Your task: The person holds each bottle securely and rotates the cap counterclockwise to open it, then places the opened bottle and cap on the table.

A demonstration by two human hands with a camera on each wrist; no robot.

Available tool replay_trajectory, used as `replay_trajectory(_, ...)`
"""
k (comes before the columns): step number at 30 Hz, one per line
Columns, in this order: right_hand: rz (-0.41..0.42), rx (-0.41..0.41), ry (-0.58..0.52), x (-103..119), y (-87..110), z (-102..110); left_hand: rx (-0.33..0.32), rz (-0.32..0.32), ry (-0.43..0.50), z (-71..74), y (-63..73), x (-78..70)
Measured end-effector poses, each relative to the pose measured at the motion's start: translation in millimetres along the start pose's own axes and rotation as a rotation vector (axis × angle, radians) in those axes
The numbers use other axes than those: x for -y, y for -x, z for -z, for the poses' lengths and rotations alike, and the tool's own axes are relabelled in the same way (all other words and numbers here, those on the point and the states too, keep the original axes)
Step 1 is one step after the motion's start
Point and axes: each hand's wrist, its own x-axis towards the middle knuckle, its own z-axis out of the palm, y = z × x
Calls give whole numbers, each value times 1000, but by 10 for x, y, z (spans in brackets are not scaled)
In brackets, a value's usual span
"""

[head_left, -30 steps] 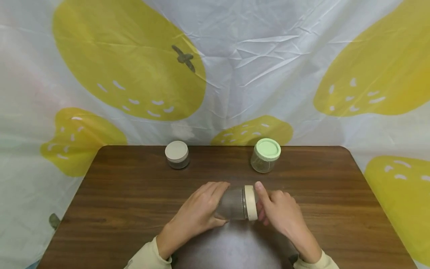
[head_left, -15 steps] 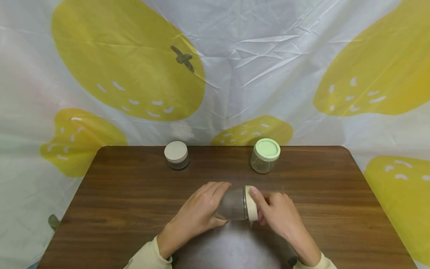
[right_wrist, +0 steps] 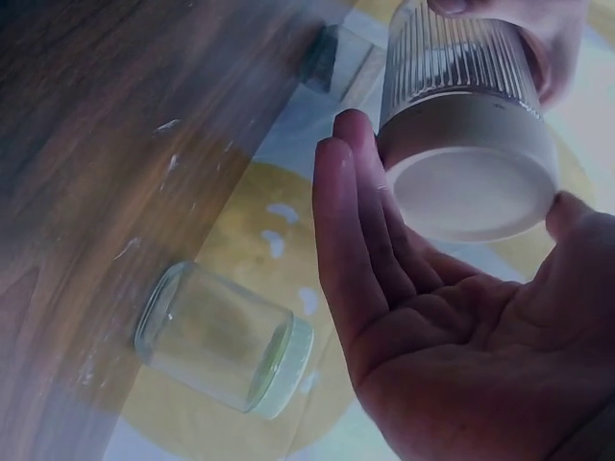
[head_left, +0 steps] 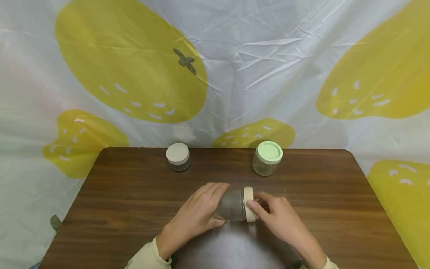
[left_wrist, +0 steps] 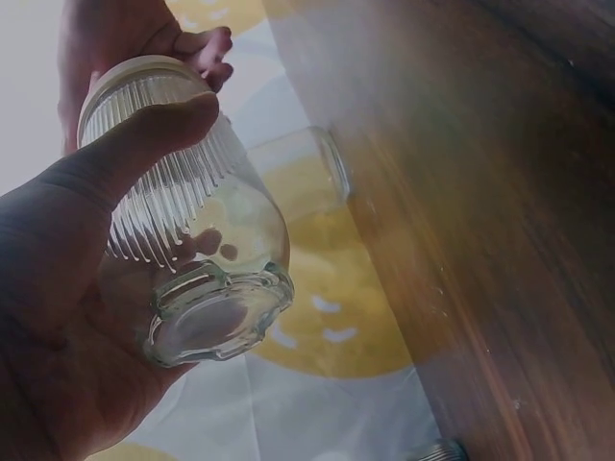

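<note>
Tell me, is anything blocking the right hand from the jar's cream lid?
Nothing visible is in between: the right hand has its thumb on the cream lid. The green-lidded jar and pale-lidded jar stand farther back on the table.

Near the worktop's (head_left: 117, 216) far edge we see a left jar (head_left: 178, 157) and right jar (head_left: 265, 164); before them, our held jar (head_left: 232, 204).
</note>
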Motion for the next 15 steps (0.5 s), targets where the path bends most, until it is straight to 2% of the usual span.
replay_trajectory(7,119,34,-102,-94,12,-7,-9,0,7,-7,25,26)
replay_trajectory(15,234,46,-109,-145,30,27,-3,2,7,4,25,38)
